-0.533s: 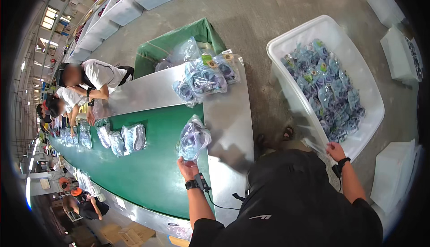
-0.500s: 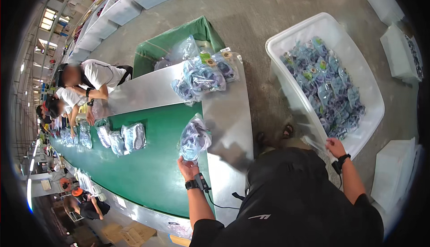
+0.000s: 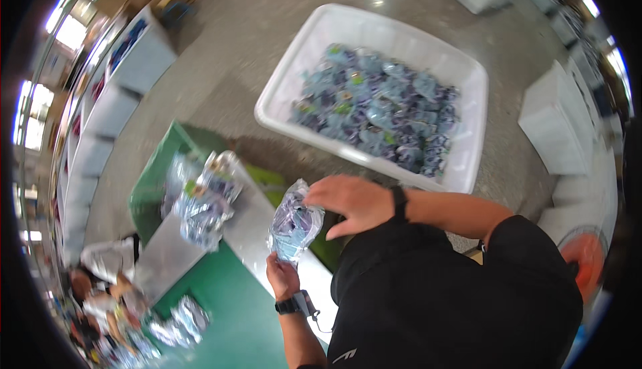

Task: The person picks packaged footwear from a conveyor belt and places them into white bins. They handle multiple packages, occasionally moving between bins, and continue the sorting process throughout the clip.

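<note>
My left hand grips the lower end of a clear plastic bag with blue and purple contents, held up above the metal edge of the table. What the contents are cannot be made out. My right hand is just right of the bag, thumb apart from the fingers; it is slightly blurred, and its fingertips reach the bag's upper edge. Beyond my hands stands a large white tub, with many similar blue and purple bags inside.
More bags are piled on the metal corner, next to a green-lined bin. Several bags lie on the green belt, with people beside it at left. White tubs stand at right.
My view has swung to the right, bringing the white tub to the centre. My right hand has left the tub's rim and come across to the bag, which stays in my left hand.
</note>
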A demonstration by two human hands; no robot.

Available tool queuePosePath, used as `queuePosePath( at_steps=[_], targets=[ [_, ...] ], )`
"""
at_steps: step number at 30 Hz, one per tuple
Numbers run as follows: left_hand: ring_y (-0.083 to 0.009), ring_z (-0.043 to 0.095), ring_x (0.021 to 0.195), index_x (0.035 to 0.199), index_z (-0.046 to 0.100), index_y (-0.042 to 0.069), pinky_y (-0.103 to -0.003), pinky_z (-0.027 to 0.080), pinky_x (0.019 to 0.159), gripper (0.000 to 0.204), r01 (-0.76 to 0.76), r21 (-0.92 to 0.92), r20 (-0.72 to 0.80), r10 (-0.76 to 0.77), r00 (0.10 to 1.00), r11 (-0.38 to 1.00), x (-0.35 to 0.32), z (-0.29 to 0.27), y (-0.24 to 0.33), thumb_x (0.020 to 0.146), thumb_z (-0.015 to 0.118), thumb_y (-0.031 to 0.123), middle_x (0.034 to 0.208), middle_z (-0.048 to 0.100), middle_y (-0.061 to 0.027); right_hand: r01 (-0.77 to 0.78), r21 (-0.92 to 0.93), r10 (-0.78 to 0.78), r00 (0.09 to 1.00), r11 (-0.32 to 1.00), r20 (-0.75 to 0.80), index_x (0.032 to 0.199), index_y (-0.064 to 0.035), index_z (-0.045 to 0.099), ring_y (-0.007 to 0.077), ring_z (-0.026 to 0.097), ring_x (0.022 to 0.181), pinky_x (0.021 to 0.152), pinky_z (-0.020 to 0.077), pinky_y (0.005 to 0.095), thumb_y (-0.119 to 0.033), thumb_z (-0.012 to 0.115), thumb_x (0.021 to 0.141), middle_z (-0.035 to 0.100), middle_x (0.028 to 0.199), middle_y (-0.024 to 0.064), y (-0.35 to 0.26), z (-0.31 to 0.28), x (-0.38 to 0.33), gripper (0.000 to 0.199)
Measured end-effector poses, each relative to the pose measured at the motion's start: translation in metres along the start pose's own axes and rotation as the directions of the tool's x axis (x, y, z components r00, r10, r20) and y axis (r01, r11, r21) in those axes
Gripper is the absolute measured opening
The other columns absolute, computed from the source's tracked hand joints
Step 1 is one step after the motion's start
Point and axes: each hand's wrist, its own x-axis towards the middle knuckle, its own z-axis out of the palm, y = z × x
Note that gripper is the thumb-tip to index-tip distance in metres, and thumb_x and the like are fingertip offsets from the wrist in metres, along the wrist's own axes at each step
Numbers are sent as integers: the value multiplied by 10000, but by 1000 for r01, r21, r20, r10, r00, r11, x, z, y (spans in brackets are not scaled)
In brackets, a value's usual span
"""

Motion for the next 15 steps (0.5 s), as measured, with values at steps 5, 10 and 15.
queuePosePath(
  at_steps=[5,10,15],
  targets=[
    [-122,567,642,1006,607,53,-300,492,604,134,17,238,86,-39,996,971,0,63,-28,989,549,173,797,606,-20,88,-175,-67,990,981,121,1383,-94,529,322,486,1313,1065,411,443,-295,892,624,541,1344,139,25,-4,-31,866],
    [-147,560,638,914,605,68,-297,493,568,112,85,400,54,-116,992,913,3,117,-70,901,665,162,765,584,-17,-205,-316,284,931,926,228,1445,-117,484,291,525,1267,1010,401,455,-187,806,696,554,1326,132,70,-17,-86,818],
    [-140,608,704,1025,600,29,-269,523,595,147,200,525,130,-310,942,827,7,164,-106,977,627,166,867,613,-45,-141,-393,219,962,909,164,1435,3,484,231,623,1015,900,412,387,-170,756,673,658,1061,73,101,-49,-138,827]
  ],
)
